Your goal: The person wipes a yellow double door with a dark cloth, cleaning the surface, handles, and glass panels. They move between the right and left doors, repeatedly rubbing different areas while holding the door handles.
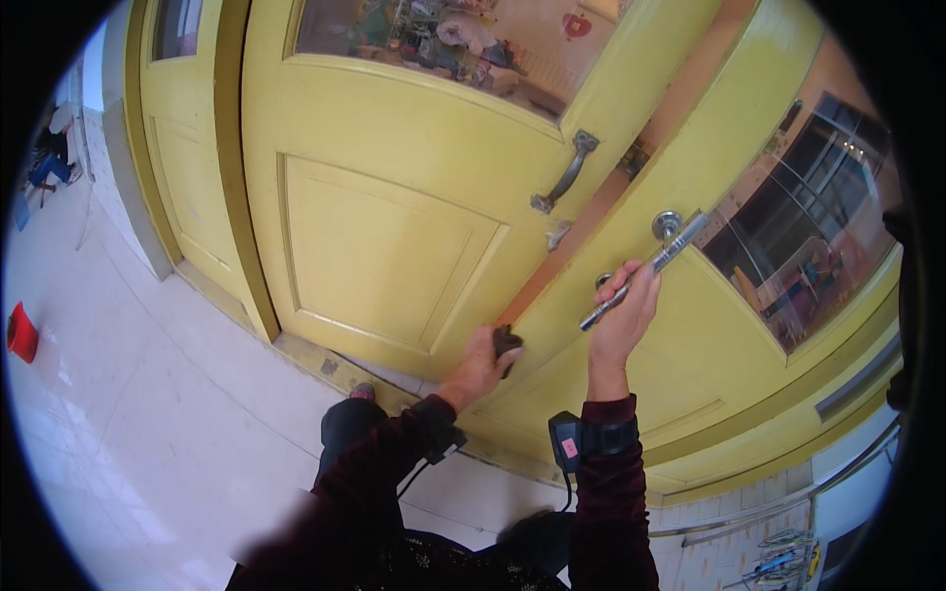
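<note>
Two yellow wooden door leaves stand before me, with a narrow gap between them. My left hand (479, 363) is closed around a dark brown cloth or sponge (506, 350), low at the edge of the right leaf. On the right leaf (739, 310), my right hand (625, 314) grips a metal pull handle (676, 244), a slanting silver bar with a round mount (667, 224). Further left, the other leaf (392, 251) bears a dark metal handle (567, 171) that neither hand touches. Both leaves have glass panes in their upper parts.
A yellow threshold (310, 366) runs below the doors, by my foot. At far left a red bucket (23, 332) stands on the pale floor (170, 414), and a seated person is partly visible. Several hangers (783, 561) lie or hang at lower right.
</note>
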A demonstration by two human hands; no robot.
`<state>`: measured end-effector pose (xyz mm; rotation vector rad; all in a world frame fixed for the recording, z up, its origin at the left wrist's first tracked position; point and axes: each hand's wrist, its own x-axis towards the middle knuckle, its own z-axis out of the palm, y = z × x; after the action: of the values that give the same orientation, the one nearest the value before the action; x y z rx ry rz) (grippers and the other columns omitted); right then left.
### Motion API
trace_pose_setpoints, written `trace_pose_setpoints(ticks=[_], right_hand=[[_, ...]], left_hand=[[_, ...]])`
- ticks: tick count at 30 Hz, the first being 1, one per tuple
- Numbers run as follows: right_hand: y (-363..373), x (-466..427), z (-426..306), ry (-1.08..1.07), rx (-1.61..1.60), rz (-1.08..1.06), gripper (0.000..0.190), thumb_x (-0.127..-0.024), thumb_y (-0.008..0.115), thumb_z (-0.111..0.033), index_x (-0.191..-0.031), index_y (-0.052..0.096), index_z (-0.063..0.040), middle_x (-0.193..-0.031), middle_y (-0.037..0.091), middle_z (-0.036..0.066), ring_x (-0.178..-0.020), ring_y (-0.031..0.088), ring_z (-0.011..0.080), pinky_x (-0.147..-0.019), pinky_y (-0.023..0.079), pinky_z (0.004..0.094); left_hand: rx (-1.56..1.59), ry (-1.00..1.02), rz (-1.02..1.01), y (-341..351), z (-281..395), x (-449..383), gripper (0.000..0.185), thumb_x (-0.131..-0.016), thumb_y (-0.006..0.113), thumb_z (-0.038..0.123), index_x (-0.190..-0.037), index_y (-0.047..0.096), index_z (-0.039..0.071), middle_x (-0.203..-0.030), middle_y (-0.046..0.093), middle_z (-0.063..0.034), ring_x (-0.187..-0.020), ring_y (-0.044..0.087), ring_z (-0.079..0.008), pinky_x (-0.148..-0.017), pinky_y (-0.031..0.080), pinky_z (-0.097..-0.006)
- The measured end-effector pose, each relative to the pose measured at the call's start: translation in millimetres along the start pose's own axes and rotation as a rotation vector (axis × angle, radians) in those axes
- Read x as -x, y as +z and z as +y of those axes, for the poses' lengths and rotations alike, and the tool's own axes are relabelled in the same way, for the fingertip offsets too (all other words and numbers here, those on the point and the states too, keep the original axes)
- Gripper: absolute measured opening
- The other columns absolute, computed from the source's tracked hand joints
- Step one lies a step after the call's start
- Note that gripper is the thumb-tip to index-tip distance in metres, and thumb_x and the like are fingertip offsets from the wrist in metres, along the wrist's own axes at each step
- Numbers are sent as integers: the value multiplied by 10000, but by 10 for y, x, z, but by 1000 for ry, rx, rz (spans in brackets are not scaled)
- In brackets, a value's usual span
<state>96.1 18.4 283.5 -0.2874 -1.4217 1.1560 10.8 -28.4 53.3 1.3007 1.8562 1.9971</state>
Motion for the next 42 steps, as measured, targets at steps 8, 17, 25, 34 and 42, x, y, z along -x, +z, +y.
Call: trace_pose_setpoints(ticks=[8, 17, 25, 34, 42], right_hand=[[-11, 18, -20, 22, -40, 15, 263, -1083, 401, -311, -998, 489, -79, -760, 462, -13, -607, 448, 61, -545, 380, 212], [-23, 6, 41, -24, -30, 0, 253, -1084, 393, -303, -1009, 489, -81, -771, 463, -13, -617, 449, 63, -552, 374, 207], [-111, -2, -17, 8, -45, -83, 239, -1087, 401, -274, -1010, 495, -69, -775, 475, -7, -626, 468, 64, -569, 403, 211], [-49, -3, -7, -49, 21, -32, 202, -1079, 440, -238, -1008, 512, -63, -753, 475, -14, -624, 463, 54, -573, 401, 210], [-45, -7, 9, -51, 74, 0, 214, -1072, 466, -257, -968, 503, -74, -708, 466, -27, -605, 443, 46, -567, 383, 210]], left_hand=[[-93, 231, 169, 22, 1150, -679, 513, -843, 769, 155, -1217, 469, -25, -1070, 516, -234, -1018, 520, -433, -883, 439, -451], [-208, 86, 4, 83, -227, 175, 504, -823, 787, 169, -1172, 470, -11, -1043, 520, -212, -980, 525, -416, -863, 443, -449], [25, -639, -172, -149, -918, 651, 518, -849, 766, 422, -1092, 561, 13, -1041, 618, -171, -1005, 595, -355, -880, 484, -447], [1173, -935, -14, -986, -75, -300, 388, -910, 684, 453, -1023, 617, 88, -816, 647, -93, -660, 640, -252, -668, 575, -425], [749, -146, -156, -1078, 1331, -1824, 294, -903, 726, 217, -1106, 620, 33, -970, 653, -34, -854, 636, -137, -759, 533, -290]])
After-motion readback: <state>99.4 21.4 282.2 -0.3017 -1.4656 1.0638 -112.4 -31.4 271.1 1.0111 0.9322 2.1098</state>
